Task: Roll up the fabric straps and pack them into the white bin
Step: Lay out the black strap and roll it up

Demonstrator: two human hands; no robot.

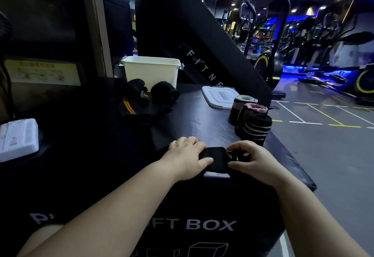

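Head view: left hand and right hand grip a half-rolled black strap with curled fingers at the soft box edge; three finished rolls stand right; loose straps lie before the white bin; packing seemingly unstarted.

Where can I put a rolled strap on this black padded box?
Bare room lies mid-top, between the loose orange-striped strap, the flat white lid, the left hand and right hand gripping a plain black strap. Crowded: before the white plastic bin, with two black rolls, and the right edge, with three upright fabric rolls.
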